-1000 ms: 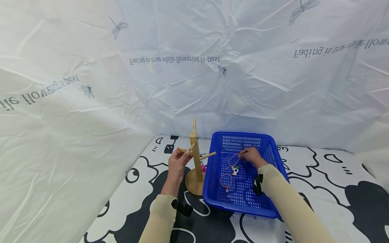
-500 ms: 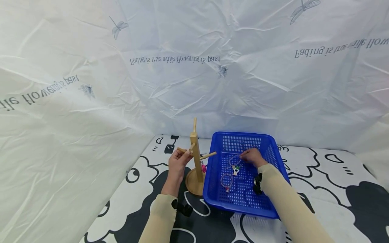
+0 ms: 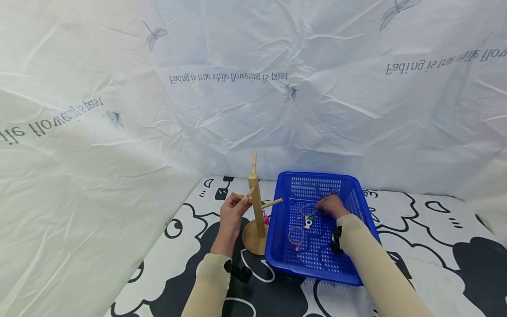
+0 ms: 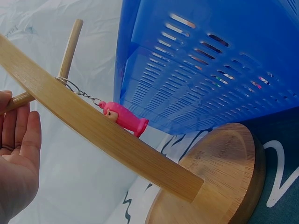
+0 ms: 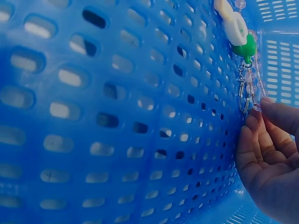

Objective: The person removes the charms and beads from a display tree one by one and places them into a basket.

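My left hand [image 3: 231, 215] holds a peg of the wooden stand [image 3: 257, 209], thumb and fingers around it. From another peg of that stand hangs a pink figure keychain [image 4: 125, 117] on a small chain. Inside the blue basket [image 3: 313, 274], my right hand [image 3: 332, 205] pinches a clear pinkish beaded bracelet [image 5: 250, 88] between thumb and fingertips. Beside the beads lies a keychain with a green and white charm [image 5: 245, 46], its metal ring against them; whether the two are linked I cannot tell. A second beaded bracelet [image 3: 289, 237] with a small pendant lies nearer the basket's front.
The stand's round wooden base [image 3: 250, 240] is close against the basket's left side. Both stand on a black-and-white cartoon cloth [image 3: 420, 220]. White printed sheeting [image 3: 253, 123] rises behind and to the left.
My right hand has slid slightly to the right in the basket, drawing the pinched side of the bracelet along. My left hand stays on the peg.
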`<state>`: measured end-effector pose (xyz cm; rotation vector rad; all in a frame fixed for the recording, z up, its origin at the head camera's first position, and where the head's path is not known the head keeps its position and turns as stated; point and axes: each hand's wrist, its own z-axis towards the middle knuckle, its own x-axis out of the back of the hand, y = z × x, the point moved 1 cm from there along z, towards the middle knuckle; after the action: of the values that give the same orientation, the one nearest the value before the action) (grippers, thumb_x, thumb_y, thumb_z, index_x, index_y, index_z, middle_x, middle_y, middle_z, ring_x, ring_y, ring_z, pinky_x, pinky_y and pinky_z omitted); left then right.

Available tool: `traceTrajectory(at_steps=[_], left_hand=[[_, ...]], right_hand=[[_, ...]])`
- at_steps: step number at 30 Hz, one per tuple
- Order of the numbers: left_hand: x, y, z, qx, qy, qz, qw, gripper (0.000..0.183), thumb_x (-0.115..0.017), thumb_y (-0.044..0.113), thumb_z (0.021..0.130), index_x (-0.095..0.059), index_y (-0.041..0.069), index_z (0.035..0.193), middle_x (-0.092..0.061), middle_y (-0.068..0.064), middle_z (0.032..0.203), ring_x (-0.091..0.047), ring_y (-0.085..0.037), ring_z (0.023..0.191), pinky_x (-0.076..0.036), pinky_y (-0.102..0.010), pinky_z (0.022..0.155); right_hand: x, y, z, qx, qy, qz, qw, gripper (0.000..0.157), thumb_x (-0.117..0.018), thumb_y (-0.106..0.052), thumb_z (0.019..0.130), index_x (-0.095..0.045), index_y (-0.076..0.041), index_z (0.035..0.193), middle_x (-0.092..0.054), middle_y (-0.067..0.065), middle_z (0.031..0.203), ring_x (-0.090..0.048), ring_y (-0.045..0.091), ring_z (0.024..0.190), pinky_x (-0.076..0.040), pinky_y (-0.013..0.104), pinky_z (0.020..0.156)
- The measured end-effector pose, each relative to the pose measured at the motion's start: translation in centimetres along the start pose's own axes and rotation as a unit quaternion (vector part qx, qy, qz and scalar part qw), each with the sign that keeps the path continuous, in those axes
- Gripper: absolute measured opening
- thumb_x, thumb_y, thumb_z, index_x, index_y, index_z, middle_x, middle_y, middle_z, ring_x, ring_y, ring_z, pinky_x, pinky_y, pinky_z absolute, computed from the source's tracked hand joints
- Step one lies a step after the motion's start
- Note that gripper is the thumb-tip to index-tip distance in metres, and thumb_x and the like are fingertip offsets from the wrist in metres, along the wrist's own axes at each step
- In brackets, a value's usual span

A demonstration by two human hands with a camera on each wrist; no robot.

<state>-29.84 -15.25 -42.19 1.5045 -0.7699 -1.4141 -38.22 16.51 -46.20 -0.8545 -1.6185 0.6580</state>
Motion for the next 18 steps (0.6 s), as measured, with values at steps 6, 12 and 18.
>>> traceTrajectory(at_steps=[6,12,18], left_hand=[[-0.02,-0.09,0.04,0.000,0.002,-0.003,1.0000,0.006,-0.067,0.001,0.097,-0.061,0.003,0.098,-0.065,0.003,0.082,-0.072,-0.005,0.078,-0.063,-0.018,0.080],[0.02,-0.14,0.03,0.003,0.003,0.001,1.0000,0.009,-0.066,0.001,0.097,-0.062,0.009,0.095,-0.066,0.004,0.083,-0.072,-0.005,0.079,-0.063,-0.018,0.079],[0.02,-0.12,0.06,0.002,0.002,0.004,1.0000,0.009,-0.066,0.002,0.097,-0.062,0.009,0.095,-0.066,0.004,0.083,-0.072,-0.006,0.079,-0.063,-0.018,0.080]], right_hand=[[0.09,0.26,0.32,0.001,0.005,-0.003,1.000,0.017,-0.066,-0.004,0.093,-0.072,0.011,0.100,-0.070,0.010,0.083,-0.062,0.019,0.076,-0.054,0.030,0.066],[-0.16,0.22,0.27,0.007,0.019,-0.034,0.999,0.018,-0.065,-0.005,0.093,-0.073,0.010,0.097,-0.072,0.016,0.088,-0.064,0.022,0.076,-0.055,0.032,0.066],[-0.31,-0.16,-0.06,0.005,0.028,-0.048,0.998,0.016,-0.065,-0.005,0.092,-0.071,0.008,0.085,-0.069,0.011,0.076,-0.062,0.020,0.069,-0.053,0.032,0.062]])
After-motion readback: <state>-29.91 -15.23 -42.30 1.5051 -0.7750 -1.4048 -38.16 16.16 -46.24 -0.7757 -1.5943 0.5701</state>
